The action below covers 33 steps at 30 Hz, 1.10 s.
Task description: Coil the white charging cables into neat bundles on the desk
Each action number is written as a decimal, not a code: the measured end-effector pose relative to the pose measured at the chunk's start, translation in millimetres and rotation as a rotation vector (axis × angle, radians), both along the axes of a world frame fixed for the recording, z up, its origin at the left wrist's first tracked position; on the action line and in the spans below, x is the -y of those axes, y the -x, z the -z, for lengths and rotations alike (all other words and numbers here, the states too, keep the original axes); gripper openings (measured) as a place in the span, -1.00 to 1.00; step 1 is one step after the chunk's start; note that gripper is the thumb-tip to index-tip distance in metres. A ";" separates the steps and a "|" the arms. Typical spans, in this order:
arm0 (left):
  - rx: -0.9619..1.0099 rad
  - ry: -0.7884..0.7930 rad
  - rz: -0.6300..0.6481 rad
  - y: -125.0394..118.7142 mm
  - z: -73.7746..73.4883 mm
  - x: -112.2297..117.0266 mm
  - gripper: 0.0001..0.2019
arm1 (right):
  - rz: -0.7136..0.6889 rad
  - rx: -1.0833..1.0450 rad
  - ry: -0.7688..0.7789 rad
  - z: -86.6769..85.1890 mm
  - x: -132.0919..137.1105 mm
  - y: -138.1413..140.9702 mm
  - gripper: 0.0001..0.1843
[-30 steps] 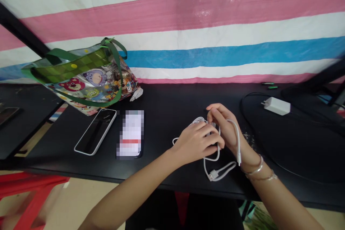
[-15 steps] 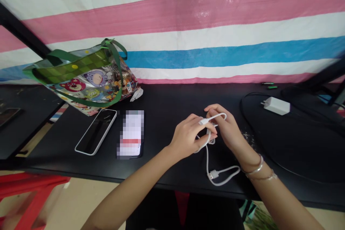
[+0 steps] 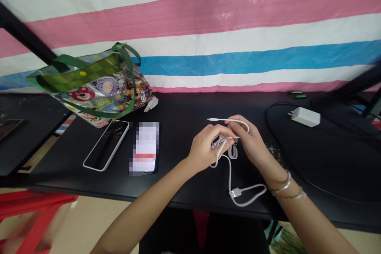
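Thin white cable (image 3: 230, 170), partly coiled, at the hands over the flat black tabletop (image 3: 184, 115); left hand (image 3: 206, 145), thumb and fingers curled and clamped on the coil; right hand (image 3: 251, 141) touching cable at 3 o'clock from left, fingers bent close together, grip partly hidden, can't tell if clamped; slim white plug (image 3: 212, 119) points to 9 o'clock; rectangular pale USB plug (image 3: 235, 193) at 6 o'clock of hands; boxy white plastic charger (image 3: 305, 117) near 2 o'clock, apart.
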<state>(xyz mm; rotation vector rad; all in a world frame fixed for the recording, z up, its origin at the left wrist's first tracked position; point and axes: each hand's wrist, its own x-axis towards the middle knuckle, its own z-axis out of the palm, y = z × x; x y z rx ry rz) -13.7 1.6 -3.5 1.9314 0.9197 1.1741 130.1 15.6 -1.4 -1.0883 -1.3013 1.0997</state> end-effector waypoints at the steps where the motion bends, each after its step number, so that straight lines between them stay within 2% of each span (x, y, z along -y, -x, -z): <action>1: 0.013 0.004 0.002 -0.1 0.0 -0.2 -0.96 | 0.000 0.008 -0.011 0.1 0.0 -0.2 -0.77; 9: 0.104 0.055 0.021 0.5 0.6 -1.4 -0.95 | -0.004 0.010 -0.041 1.5 0.1 0.1 -0.66; 18: 0.243 0.297 0.127 1.2 -2.8 -3.8 -0.79 | -0.045 -0.049 -0.012 1.4 1.5 0.3 -0.51; 24: 0.335 0.354 0.145 -0.9 -0.5 -5.2 -0.65 | -0.057 -0.040 -0.004 0.3 2.3 0.3 -0.50; 33: 0.422 0.417 0.175 -2.0 -1.3 -7.6 -0.55 | -0.056 -0.020 -0.015 1.2 1.4 -1.4 -0.50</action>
